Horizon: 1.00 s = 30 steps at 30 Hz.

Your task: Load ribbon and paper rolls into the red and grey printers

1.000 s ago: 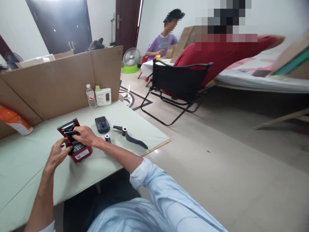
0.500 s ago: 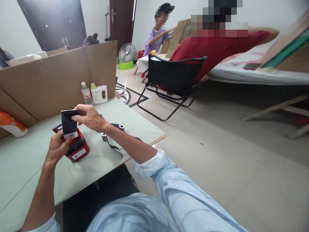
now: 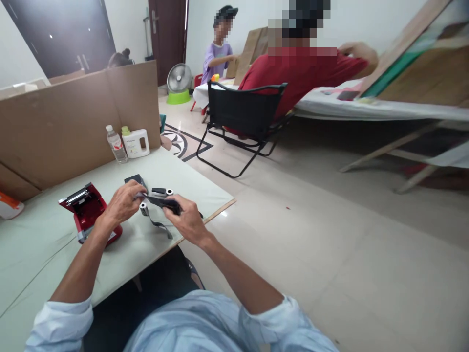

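My left hand (image 3: 122,203) and my right hand (image 3: 186,220) both grip a black strip of ribbon (image 3: 159,201) stretched between them above the pale green table (image 3: 36,244). A small silver roll (image 3: 143,209) lies just under the strip, with a dark tail of ribbon curling toward the table's edge. A second roll (image 3: 169,191) with a black strip sits a little farther back. The red label printer (image 3: 86,210) stands with its lid up to the left of my left hand. A dark device (image 3: 134,180) lies behind my left hand.
A water bottle (image 3: 116,144) and a white jug (image 3: 136,143) stand against the cardboard screen (image 3: 73,117). A black folding chair (image 3: 240,117) holds a person in red (image 3: 304,73); another person in purple (image 3: 218,54) stands beyond. A low bed (image 3: 366,107) lies at right.
My hands have left the printer and moved right. The black piece that I lifted from it is now held low between both hands as a strip. The camera has turned right.
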Motion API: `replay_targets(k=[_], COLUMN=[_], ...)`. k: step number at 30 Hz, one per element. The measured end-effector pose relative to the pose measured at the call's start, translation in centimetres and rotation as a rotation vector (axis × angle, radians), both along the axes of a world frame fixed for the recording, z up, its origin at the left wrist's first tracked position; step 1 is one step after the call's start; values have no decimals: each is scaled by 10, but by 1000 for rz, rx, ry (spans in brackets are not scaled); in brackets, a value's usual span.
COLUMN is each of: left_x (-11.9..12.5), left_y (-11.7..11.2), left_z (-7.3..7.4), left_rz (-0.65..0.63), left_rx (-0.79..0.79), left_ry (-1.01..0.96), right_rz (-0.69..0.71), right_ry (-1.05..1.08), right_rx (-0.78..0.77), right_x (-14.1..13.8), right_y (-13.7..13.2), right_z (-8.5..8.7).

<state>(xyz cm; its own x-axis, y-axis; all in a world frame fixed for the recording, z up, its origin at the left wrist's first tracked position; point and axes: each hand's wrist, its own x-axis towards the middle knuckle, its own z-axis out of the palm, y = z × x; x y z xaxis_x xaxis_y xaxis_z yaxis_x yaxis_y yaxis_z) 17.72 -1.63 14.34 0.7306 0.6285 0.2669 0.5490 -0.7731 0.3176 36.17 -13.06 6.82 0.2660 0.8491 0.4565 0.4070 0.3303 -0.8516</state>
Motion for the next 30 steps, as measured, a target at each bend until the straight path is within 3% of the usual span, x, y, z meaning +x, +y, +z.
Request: replay_targets(k=[6, 10, 15, 20, 24, 27, 30], left_x=[27, 33, 35, 34, 31, 31, 31], left_y=[10, 11, 12, 17, 18, 16, 13], left_z=[-43, -54, -49, -52, -57, -57, -55], left_rz=[-57, -23, 9, 31, 71, 80, 86], left_rx=[-18, -16, 18, 3, 12, 11, -10], left_ry=[146, 225, 354, 339, 351, 364, 374], right_rz=[-118, -119, -115, -150, -85, -52, -126], right_ry=[-12, -3, -3, -82, -182, -212, -263], right_rx=[-8, -47, -84, -103, -150, -96, 26], right_x=[6, 6, 1, -3, -2, 2, 12], right_y=[-20, -22, -21, -17, -18, -23, -23], right_z=[-50, -66, -69, -72, -76, -69, -55])
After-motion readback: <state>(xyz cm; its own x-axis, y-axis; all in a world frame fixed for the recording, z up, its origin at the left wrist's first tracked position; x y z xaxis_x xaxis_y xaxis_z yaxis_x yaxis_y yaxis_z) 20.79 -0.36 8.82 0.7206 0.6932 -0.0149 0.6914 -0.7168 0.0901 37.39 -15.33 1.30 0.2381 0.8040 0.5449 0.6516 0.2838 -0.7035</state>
